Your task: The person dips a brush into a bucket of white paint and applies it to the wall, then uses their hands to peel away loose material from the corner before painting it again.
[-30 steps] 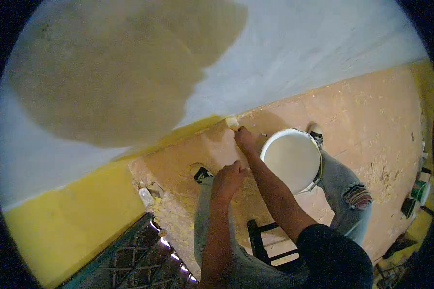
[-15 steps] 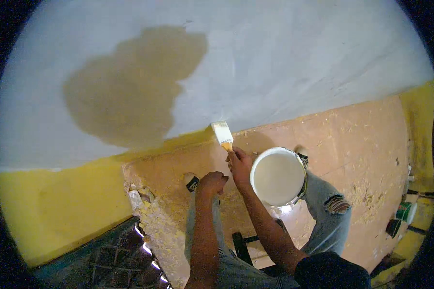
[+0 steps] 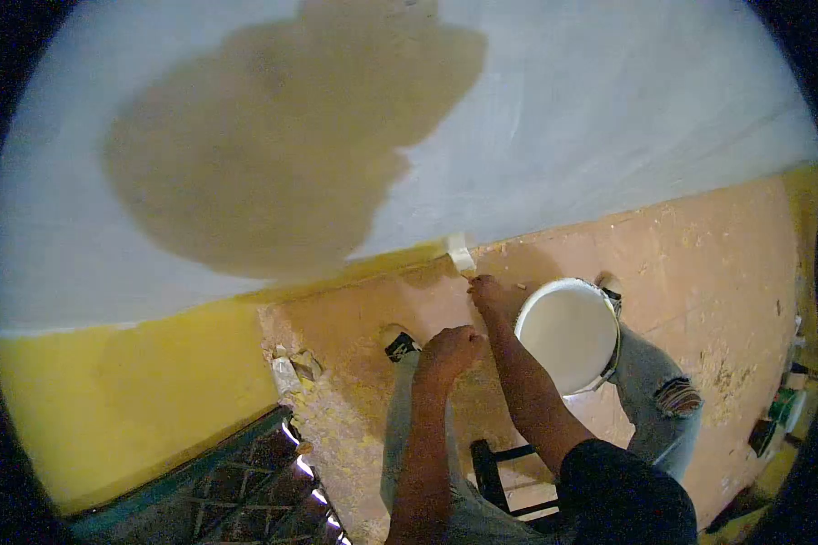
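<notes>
My right hand (image 3: 489, 298) grips a paintbrush (image 3: 461, 252) with a white head by its handle. The bristles touch the foot of the wall (image 3: 591, 118), where its pale grey coat meets the strip of yellow just above the floor. Curled closed over my left leg, my left hand (image 3: 452, 352) shows nothing sticking out of it. Just right of my right forearm stands a round white bucket (image 3: 568, 334) of off-white paint, beside my right leg. My head's shadow darkens the upper left of the wall.
Yellow paint flakes and rubble (image 3: 291, 372) litter the pinkish floor (image 3: 700, 272). At lower left is a dark metal grille (image 3: 218, 486). A black stool (image 3: 489, 472) is partly visible beneath me, and a green-and-white container (image 3: 791, 409) sits at far right.
My right hand has moved the brush slightly to the right along the wall's base. The view has shifted, so bucket, legs and rubble appear further right. My left hand stays closed.
</notes>
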A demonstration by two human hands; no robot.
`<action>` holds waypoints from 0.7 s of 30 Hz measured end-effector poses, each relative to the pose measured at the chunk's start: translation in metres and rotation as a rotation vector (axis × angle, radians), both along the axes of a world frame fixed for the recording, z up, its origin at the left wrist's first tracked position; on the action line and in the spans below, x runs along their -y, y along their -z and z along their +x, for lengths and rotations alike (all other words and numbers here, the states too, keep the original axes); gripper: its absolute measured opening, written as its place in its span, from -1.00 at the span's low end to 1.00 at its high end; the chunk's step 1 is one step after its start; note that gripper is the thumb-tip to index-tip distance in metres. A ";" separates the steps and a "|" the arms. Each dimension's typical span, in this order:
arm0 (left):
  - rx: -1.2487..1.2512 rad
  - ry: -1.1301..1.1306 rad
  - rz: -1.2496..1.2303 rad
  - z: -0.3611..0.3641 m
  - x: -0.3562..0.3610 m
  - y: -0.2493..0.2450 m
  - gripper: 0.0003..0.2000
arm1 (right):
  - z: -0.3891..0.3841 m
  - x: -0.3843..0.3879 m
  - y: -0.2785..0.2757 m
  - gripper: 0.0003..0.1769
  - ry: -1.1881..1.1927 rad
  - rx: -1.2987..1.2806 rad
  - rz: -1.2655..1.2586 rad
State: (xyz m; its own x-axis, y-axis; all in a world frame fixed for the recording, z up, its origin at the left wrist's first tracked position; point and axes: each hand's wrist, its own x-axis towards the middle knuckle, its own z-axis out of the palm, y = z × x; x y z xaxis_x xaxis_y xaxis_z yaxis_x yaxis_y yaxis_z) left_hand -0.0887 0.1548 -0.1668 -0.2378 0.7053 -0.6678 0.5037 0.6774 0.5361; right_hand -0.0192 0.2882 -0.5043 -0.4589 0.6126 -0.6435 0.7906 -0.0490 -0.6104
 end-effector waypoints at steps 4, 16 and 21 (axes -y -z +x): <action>-0.029 0.003 -0.038 0.004 0.004 0.023 -0.60 | 0.004 0.000 -0.009 -0.74 -0.099 -0.190 0.827; 0.072 0.087 -0.061 -0.008 0.008 0.008 -0.64 | 0.023 0.038 -0.333 -0.66 0.231 -0.490 0.328; 0.068 -0.004 -0.095 -0.014 0.015 0.013 -0.63 | -0.004 0.055 -0.255 -0.72 0.435 -0.831 -0.050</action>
State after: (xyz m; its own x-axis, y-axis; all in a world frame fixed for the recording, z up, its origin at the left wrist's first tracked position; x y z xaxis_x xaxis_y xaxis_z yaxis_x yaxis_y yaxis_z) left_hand -0.1028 0.1398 -0.1795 -0.1924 0.6369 -0.7465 0.4655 0.7290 0.5020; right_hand -0.0231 0.2331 -0.2494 -0.5203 0.8190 -0.2419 0.0079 -0.2787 -0.9604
